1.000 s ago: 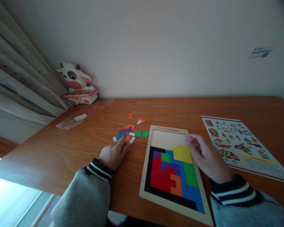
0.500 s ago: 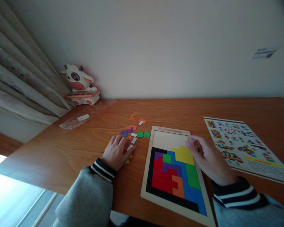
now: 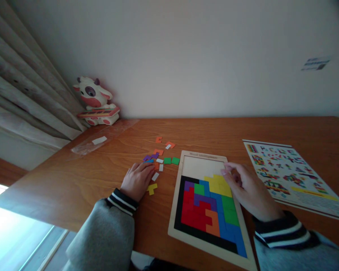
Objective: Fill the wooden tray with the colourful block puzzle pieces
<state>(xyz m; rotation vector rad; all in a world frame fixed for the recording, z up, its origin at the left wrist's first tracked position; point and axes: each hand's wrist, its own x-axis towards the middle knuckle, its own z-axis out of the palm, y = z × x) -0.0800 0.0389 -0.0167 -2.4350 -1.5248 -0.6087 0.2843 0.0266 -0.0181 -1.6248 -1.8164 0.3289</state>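
My left hand (image 3: 138, 180) lies low over the loose puzzle pieces, palm down with its fingers stretched out. Its fingertips touch or cover part of an orange piece (image 3: 156, 166), and a blue piece (image 3: 149, 161) peeks out just beyond them. Near the thumb side lie a yellow T-shaped piece (image 3: 151, 189) and a white piece (image 3: 155, 176). At the right rim of the wooden puzzle board (image 3: 173, 210), my right hand (image 3: 247, 188) has thumb and forefinger pinched together; what is between them is hidden. Coloured pieces fill much of the board, with a pale bare area at its top.
Two green squares (image 3: 171, 161) and purple pieces (image 3: 151, 156) lie left of the board, orange ones (image 3: 158, 139) farther back. A printed pattern sheet (image 3: 293, 169) lies at right. Clear plastic wrap (image 3: 86, 148) and a toy cow (image 3: 97, 99) are at back left.
My left hand has drawn back slightly left, its thumb leaving the yellow piece, which now shows fully. A white piece near the fingertips has turned. My right hand has stayed almost still.
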